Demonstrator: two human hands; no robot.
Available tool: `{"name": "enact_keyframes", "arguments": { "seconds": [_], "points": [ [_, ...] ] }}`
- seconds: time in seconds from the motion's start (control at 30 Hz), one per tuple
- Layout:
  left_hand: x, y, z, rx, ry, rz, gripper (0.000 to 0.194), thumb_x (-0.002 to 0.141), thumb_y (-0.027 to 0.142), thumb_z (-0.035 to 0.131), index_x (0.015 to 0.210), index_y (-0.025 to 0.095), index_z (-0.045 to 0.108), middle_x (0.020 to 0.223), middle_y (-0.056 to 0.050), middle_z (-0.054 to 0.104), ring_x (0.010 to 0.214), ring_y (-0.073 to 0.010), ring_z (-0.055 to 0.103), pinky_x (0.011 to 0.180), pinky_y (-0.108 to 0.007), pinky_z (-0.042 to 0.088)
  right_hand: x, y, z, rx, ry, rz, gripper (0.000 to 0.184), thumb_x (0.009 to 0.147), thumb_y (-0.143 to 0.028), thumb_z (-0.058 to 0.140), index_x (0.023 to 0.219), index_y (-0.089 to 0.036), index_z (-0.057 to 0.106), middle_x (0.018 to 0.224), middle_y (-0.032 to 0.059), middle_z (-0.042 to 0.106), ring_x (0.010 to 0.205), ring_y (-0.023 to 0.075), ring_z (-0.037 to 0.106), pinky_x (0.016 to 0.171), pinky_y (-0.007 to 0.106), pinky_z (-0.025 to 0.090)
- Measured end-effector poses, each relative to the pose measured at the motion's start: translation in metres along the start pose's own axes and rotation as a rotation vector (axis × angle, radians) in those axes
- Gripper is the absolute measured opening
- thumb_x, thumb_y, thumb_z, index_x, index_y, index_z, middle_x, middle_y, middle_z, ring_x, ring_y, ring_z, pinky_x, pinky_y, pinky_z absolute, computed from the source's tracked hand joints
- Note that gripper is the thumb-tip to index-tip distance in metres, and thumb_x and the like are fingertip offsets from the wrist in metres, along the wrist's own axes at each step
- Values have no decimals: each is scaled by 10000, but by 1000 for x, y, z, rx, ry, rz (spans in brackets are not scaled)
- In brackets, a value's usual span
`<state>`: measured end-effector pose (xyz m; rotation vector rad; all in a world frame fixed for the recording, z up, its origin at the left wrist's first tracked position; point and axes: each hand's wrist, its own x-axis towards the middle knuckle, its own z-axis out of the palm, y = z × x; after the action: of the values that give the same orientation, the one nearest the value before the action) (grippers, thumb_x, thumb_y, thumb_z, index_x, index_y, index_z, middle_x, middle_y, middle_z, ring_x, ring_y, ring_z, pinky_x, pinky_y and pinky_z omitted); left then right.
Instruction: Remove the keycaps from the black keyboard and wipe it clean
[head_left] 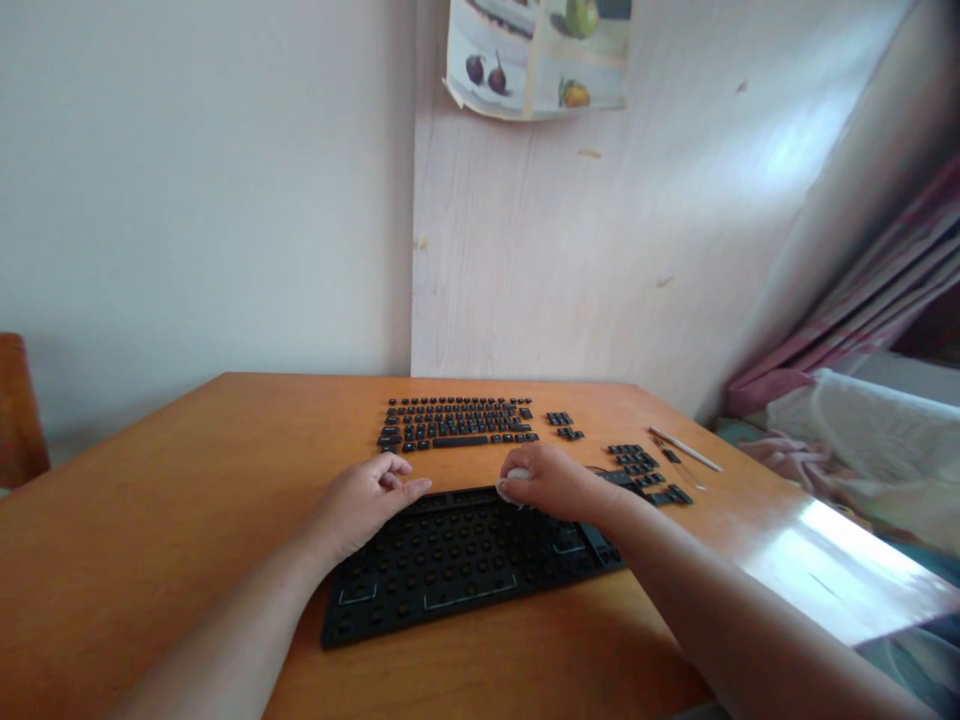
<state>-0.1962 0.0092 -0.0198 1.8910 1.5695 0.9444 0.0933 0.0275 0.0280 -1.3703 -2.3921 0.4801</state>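
A black keyboard base (457, 565) with its keycaps removed lies on the orange wooden table (172, 500) in front of me. My left hand (364, 500) rests on the base's upper left edge with its fingers curled. My right hand (551, 480) is closed around a small white wad, perhaps a cloth or tissue (514, 478), pressed against the base's top edge. Beyond the base, the removed black keycaps (457, 422) are laid out in keyboard order. Smaller groups of keycaps (645, 470) sit to the right.
A thin white stick (686, 450) lies near the table's right edge. A pale wooden panel (562, 250) with a fruit poster (536, 55) stands behind the table. Bedding (847, 440) is at the right, a wooden chair back (19, 410) at the far left.
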Motion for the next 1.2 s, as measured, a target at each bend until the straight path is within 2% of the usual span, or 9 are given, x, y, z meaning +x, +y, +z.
{"name": "enact_keyframes", "arguments": {
  "seconds": [0.17, 0.4, 0.8, 1.0, 1.2],
  "points": [
    [-1, 1, -1, 26, -56, 1, 517, 711, 644, 656, 971, 198, 679, 764, -16, 678, 681, -197, 613, 620, -271, 425, -9, 20, -9, -76, 25, 65, 132, 757, -232, 601, 792, -168, 711, 755, 32, 689, 688, 153, 576, 626, 250, 378],
    [0, 3, -3, 80, -90, 8, 485, 736, 657, 618, 907, 208, 689, 702, 7, 635, 650, -186, 591, 575, -255, 375, -31, 45, -25, -85, 61, 150, 156, 772, -237, 575, 800, -164, 709, 733, 28, 680, 660, 153, 574, 585, 248, 363],
    [3, 3, -5, 121, -124, -29, 472, 727, 647, 611, 884, 208, 688, 662, 14, 607, 614, -178, 562, 568, -256, 362, -98, 33, -16, -18, 122, 184, 137, 807, -277, 584, 803, -188, 688, 771, 24, 640, 703, 154, 566, 623, 249, 381],
    [3, 5, -5, 91, -108, -49, 512, 699, 670, 614, 888, 200, 686, 670, 9, 613, 632, -186, 571, 583, -257, 379, -118, 33, -25, 31, 72, 175, 121, 806, -265, 593, 789, -189, 685, 782, 24, 640, 710, 157, 572, 642, 255, 394],
    [3, 5, -6, 109, -124, -55, 515, 716, 674, 605, 895, 198, 689, 692, -1, 644, 664, -200, 598, 599, -260, 387, -107, 58, -27, -15, 271, 281, 157, 819, -303, 571, 806, -183, 671, 804, 35, 647, 761, 182, 586, 684, 277, 411]
  ]
}}
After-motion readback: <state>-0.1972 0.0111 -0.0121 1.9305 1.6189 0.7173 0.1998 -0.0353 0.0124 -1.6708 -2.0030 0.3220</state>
